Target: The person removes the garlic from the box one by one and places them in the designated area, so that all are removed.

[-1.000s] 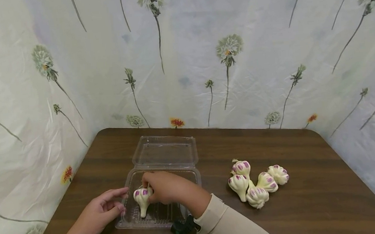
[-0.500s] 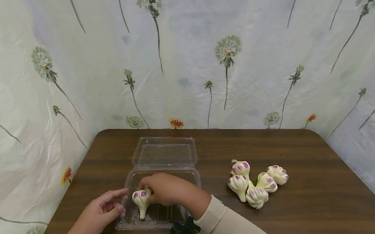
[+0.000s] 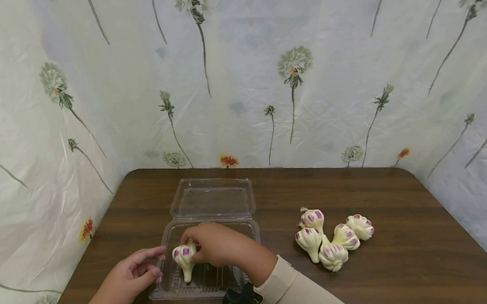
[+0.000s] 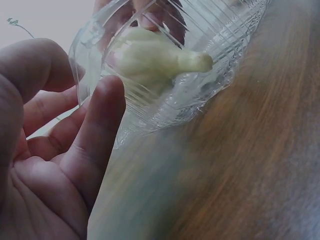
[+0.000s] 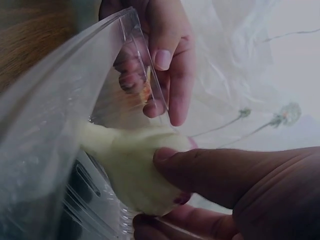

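Note:
In the head view, my right hand (image 3: 213, 243) holds a white garlic bulb (image 3: 184, 257) with purple streaks, inside the base of a hinged clear plastic container (image 3: 159, 294). The right wrist view shows the thumb on the bulb (image 5: 137, 167), other fingers beneath it, and its stem pointing away from that hand. At the container's left side, my left hand (image 3: 130, 275) touches the rim with index finger and thumb. Seen by the left wrist camera, the left thumb lies against the clear wall (image 4: 165, 107). The right fingertips are partly hidden behind the bulb in the head view.
Several more garlic bulbs (image 3: 334, 257) lie clustered on the brown wooden table (image 3: 396, 274), right of the container. The clear lid (image 3: 213, 199) lies folded back behind the base. Flower-printed sheeting (image 3: 236, 74) rises behind the table's far edge.
The right hand and its garlic bulb have shifted only slightly within the container, a little left and then back. The left hand stays at the rim.

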Tool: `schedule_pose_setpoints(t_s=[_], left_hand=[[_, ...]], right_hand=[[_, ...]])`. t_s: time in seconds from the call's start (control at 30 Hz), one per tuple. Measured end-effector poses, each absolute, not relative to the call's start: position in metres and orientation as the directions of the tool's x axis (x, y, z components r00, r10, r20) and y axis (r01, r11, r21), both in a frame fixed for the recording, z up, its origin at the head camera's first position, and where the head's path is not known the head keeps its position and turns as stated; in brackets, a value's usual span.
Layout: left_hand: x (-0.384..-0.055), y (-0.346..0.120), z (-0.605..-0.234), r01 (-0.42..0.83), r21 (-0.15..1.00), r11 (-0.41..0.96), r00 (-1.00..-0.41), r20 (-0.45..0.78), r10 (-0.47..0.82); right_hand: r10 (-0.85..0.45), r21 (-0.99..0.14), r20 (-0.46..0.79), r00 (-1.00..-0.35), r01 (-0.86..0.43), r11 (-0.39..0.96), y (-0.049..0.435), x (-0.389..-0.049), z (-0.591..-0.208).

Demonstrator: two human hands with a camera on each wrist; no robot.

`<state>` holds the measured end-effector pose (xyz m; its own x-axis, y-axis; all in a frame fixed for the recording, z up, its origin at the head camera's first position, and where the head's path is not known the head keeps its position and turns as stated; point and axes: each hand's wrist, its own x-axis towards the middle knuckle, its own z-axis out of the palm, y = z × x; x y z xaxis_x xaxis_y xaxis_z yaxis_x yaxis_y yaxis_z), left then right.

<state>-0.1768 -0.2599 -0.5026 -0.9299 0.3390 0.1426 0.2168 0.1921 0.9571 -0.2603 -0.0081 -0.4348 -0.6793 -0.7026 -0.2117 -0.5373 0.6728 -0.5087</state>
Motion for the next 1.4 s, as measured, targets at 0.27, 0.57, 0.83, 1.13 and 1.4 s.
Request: schedule_pose_setpoints(t_s=[0.27,0.57,0.83,1.13,1.4], left_hand=[[-0.177,-0.259,-0.505,0.232,0.954,0.187,-0.930,0.161,0.330],[-0.176,-0.260,-0.506,0.237,0.951,0.201,-0.932,0.163,0.325],[-0.176,-0.258,-0.507,0.236,0.950,0.203,-0.936,0.166,0.310],[-0.177,-0.258,-0.505,0.231,0.951,0.205,-0.935,0.158,0.319],[-0.177,-0.257,-0.504,0.234,0.950,0.207,-0.933,0.160,0.322]], right_hand=[[-0.709,-0.583,-0.187,-0.680,-0.504,0.637,-0.002,-0.258,-0.432],[-0.713,-0.603,-0.126,-0.690,-0.517,0.607,0.007,-0.256,-0.429],[-0.707,-0.618,-0.077,-0.703,-0.523,0.587,0.015,-0.252,-0.429],[-0.653,-0.637,-0.095,-0.751,-0.458,0.620,0.025,-0.247,-0.429],[-0.658,-0.647,-0.064,-0.751,-0.470,0.600,0.031,-0.246,-0.434]])
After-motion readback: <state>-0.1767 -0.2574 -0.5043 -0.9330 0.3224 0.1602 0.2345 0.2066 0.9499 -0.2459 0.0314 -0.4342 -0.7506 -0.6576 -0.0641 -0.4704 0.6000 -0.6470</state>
